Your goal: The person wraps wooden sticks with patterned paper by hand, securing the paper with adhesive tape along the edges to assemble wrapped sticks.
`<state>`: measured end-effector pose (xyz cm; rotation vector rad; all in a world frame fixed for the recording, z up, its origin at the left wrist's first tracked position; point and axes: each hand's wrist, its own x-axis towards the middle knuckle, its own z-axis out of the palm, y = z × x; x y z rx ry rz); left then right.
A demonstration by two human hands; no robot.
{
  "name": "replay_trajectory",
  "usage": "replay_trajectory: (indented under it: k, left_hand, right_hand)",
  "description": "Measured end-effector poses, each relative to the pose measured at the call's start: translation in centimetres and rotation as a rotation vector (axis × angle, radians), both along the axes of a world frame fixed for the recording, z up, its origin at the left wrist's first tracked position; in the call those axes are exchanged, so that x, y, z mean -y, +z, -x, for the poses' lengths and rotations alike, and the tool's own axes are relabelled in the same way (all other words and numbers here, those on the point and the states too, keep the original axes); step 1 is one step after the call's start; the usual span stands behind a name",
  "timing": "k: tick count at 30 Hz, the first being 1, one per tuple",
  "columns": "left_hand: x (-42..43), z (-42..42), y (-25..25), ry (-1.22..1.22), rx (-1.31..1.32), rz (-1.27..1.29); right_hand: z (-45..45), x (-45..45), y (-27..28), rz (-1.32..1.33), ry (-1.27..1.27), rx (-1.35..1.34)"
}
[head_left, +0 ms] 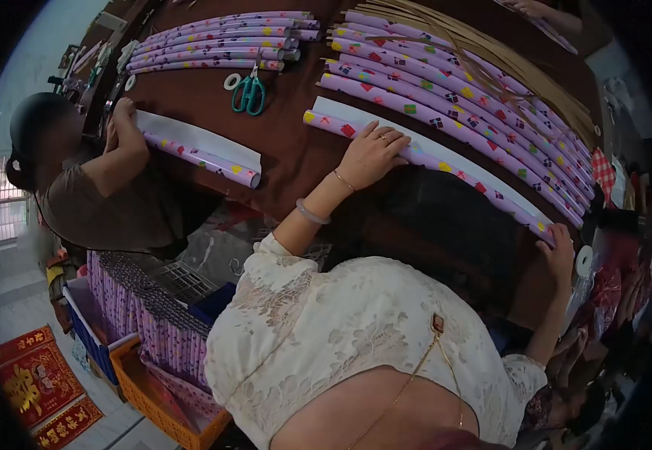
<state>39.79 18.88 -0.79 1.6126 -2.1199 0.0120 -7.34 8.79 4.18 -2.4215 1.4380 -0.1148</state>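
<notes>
A lilac roll of wrapping paper (pixel 461 174) with a colourful gift pattern lies along the table edge before me. A strip of its white underside (pixel 434 152) shows unrolled along the far side. My left hand (pixel 374 154) lies across the roll, left of its middle, with fingers stretched over it. At the roll's right end, my right hand (pixel 560 251) has its fingers and thumb closed around the tip. Beyond the roll lie several finished lilac rolls (pixel 446 101) side by side.
Teal scissors (pixel 249 91) and a white tape ring (pixel 232 81) lie on the brown tablecloth (pixel 191 94). At left, a co-worker (pixel 108 180) handles another partly unrolled roll (pixel 198 161). More rolls (pixel 213 45) lie behind. An orange crate (pixel 146 390) stands below left.
</notes>
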Motion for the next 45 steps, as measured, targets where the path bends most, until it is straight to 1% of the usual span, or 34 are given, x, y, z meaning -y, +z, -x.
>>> replay_trajectory:
  k: [3,6,9,11,13,14,15,16,17,18,19,20,21,22,23,24,25,26,28,29,30,34,35,37,39,40,41,42,43,44,45]
  left_hand:
    - [0.0,-0.1,-0.1,0.006,0.000,0.001]
    - [-0.1,-0.1,0.0,0.014,0.011,0.015]
    - [-0.1,-0.7,0.2,0.030,-0.026,0.035]
    - [-0.1,-1.9,0.8,0.089,-0.124,0.130]
    - [0.4,-3.9,2.8,0.224,-0.176,0.197]
    - [0.7,-5.2,3.3,0.303,-0.230,0.225]
    - [1.0,-6.6,3.2,0.409,-0.216,0.242]
    - [1.4,-8.1,3.2,0.518,-0.201,0.261]
    - [1.5,-9.6,3.1,0.600,-0.281,0.162]
    - [1.6,-11.0,3.0,0.681,-0.362,0.064]
    - [1.8,-12.0,2.8,0.772,-0.443,-0.016]
    - [2.2,-13.5,1.6,0.783,-0.444,-0.008]
    - [2.5,-15.1,-0.4,0.721,-0.668,-0.126]
    - [2.5,-16.2,-1.4,0.648,-0.889,-0.242]
    - [2.4,-16.3,-1.3,0.609,-0.779,-0.228]
    - [2.3,-16.0,-1.0,0.634,-0.768,-0.254]
    - [2.2,-15.6,-0.9,0.661,-0.761,-0.279]
    - [2.1,-15.3,-0.6,0.664,-0.693,-0.247]
    - [1.8,-15.0,0.0,0.677,-0.722,-0.271]
    - [1.8,-15.1,-0.2,0.712,-0.681,-0.273]
    - [1.6,-15.2,-0.5,0.704,-0.714,-0.282]
    - [1.3,-15.4,-0.9,0.673,-0.838,-0.292]
    - [1.4,-15.8,-2.0,0.631,-0.885,-0.258]
    - [1.3,-16.0,-2.1,0.571,-0.955,-0.257]
    - [1.2,-15.7,-1.3,0.588,-0.888,-0.277]
    - [1.1,-15.5,-0.9,0.602,-0.866,-0.292]
    - [1.3,-15.5,-1.4,0.598,-0.900,-0.247]
    - [1.4,-15.5,-1.5,0.605,-0.885,-0.258]
    - [1.4,-15.6,-1.7,0.616,-0.869,-0.266]
    - [1.5,-15.7,-1.8,0.599,-0.821,-0.245]
    - [1.4,-15.7,-1.5,0.599,-0.828,-0.255]
  right_hand:
    - [-0.3,0.2,0.5,0.071,0.038,-0.045]
    - [-0.5,0.7,1.0,0.015,0.033,-0.036]
    - [-0.5,1.4,1.2,-0.054,0.095,-0.068]
    - [-1.0,1.6,1.5,0.052,0.227,-0.021]
    - [-3.1,1.4,2.5,0.099,0.252,0.016]
    - [-4.3,1.3,3.1,0.145,0.277,0.051]
    - [-5.4,1.4,3.6,0.145,0.279,0.052]
    - [-6.7,1.7,4.0,0.048,0.263,0.124]
    - [-8.0,2.0,4.3,-0.050,0.248,0.192]
    - [-9.4,2.5,4.4,-0.048,0.258,0.190]
    - [-11.0,3.0,4.6,0.021,0.329,0.231]
    - [-12.9,3.4,4.7,0.089,0.400,0.274]
    - [-15.2,3.1,5.3,0.103,0.371,0.281]
    - [-17.4,3.2,5.2,0.107,0.382,0.285]
    - [-19.6,3.6,4.9,0.058,0.448,0.361]
    - [-21.8,3.7,5.0,0.009,0.513,0.437]
    - [-24.5,3.1,5.6,-0.074,0.502,0.437]
    - [-27.0,2.4,6.0,-0.163,0.490,0.433]
    - [-31.6,2.3,5.1,-0.220,0.612,0.438]
    - [-34.0,2.1,4.4,-0.219,0.659,0.437]
    - [-36.2,2.1,3.5,-0.216,0.707,0.438]
    - [-43.7,2.2,-0.5,-0.180,0.746,0.466]
    - [-45.0,2.1,-1.0,-0.187,0.723,0.468]
    - [-47.1,1.7,-2.1,-0.196,0.717,0.473]
    - [-48.5,1.8,-3.3,-0.129,0.648,0.369]
    - [-48.9,1.6,-3.4,-0.130,0.662,0.372]
    - [-49.3,1.4,-3.6,-0.125,0.612,0.370]
    - [-49.5,1.3,-3.7,-0.121,0.563,0.368]
    - [-49.7,1.3,-4.1,-0.100,0.582,0.418]
    - [-49.9,1.5,-4.3,-0.101,0.605,0.426]
    - [-49.9,1.2,-4.0,-0.093,0.583,0.398]
